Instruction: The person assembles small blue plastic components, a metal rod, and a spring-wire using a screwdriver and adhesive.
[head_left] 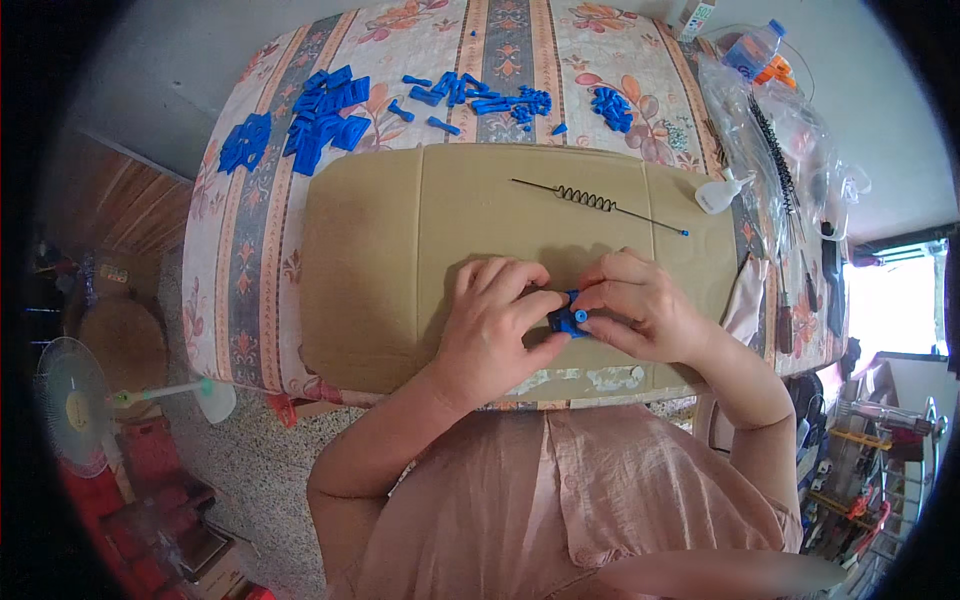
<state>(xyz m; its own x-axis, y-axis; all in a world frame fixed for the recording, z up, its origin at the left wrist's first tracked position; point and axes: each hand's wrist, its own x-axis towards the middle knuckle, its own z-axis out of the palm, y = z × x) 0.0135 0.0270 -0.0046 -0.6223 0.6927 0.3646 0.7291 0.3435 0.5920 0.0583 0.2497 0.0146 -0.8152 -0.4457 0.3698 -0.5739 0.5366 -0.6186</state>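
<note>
Both hands are meeting over a tan cardboard sheet [380, 260] that is lying on the bench [250, 270], which is wearing a floral striped cloth. The left hand [495, 325] and the right hand [640, 305] are pinching a small blue plastic part [568, 318] between their fingertips. Beyond them on the cardboard, a thin black wire with a coiled spring middle and a blue tip [598, 205] is lying aslant. Heaps of small blue plastic pieces [320, 120] are lying along the far edge of the cloth. A clear plastic bag of long tools [770, 150] is sitting at the right side.

Soft daylight — window glare right, fisheye-bent edges.
</note>
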